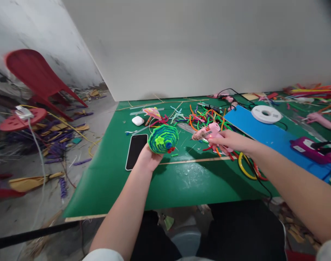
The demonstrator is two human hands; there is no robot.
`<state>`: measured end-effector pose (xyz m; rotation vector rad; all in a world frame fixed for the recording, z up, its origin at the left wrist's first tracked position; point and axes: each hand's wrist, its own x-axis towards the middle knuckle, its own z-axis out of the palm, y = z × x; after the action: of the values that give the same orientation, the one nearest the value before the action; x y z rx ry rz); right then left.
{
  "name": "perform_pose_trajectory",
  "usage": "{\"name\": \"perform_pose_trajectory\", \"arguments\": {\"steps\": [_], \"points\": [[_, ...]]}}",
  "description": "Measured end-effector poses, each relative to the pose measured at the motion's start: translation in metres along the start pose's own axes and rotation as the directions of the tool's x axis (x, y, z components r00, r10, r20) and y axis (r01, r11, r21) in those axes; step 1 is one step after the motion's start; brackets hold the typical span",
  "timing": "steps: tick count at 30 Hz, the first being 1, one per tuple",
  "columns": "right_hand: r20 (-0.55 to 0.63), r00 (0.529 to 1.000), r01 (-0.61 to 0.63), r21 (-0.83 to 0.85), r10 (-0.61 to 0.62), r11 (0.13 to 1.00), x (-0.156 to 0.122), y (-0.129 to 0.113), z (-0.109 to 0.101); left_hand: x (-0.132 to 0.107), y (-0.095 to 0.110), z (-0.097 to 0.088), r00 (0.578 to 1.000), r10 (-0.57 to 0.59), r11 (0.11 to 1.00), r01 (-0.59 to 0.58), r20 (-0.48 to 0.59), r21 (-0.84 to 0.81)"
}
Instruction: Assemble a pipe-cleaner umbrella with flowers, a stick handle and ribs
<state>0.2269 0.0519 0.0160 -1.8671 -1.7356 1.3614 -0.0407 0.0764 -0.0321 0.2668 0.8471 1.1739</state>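
Note:
My left hand (151, 159) is closed under a round pipe-cleaner piece (163, 139), coiled in green and blue stripes with a light green flower and small blue and red bits on it. It is raised above the table, just right of a phone (136, 152) lying face up. My right hand (228, 141) grips a pink hot glue gun (209, 132) whose nozzle points left toward the coiled piece, with a gap between them. Pipe cleaners (198, 116) in many colours lie heaped behind the glue gun.
A white earbud case (137, 120) stands on the green table (108, 188). To the right are a blue board (252, 136), a white spool (266, 114), a purple power strip (312, 149) and another pink glue gun (320, 120). A red chair (40, 72) stands left, amid floor scraps.

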Motion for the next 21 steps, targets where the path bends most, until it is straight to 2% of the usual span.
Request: {"name": "perform_pose_trajectory", "arguments": {"steps": [6,12,15,21], "points": [[0.022,0.997,-0.066,-0.171,0.071,0.983,0.018,-0.003,-0.003,0.002,0.000,-0.009,0.998,0.006,1.000,-0.005,-0.064,0.016],[0.045,0.998,-0.045,-0.185,0.054,0.982,0.021,-0.008,-0.004,0.004,0.004,-0.017,0.992,0.124,0.987,-0.127,0.038,0.102],[0.047,0.998,-0.029,-0.169,0.038,0.985,0.021,-0.011,-0.004,0.007,0.006,-0.021,0.984,0.170,0.973,-0.175,0.049,0.150],[0.030,0.998,-0.048,-0.191,0.054,0.980,0.021,-0.014,-0.004,0.010,0.008,-0.025,0.984,0.172,0.966,-0.177,0.045,0.186]]}}
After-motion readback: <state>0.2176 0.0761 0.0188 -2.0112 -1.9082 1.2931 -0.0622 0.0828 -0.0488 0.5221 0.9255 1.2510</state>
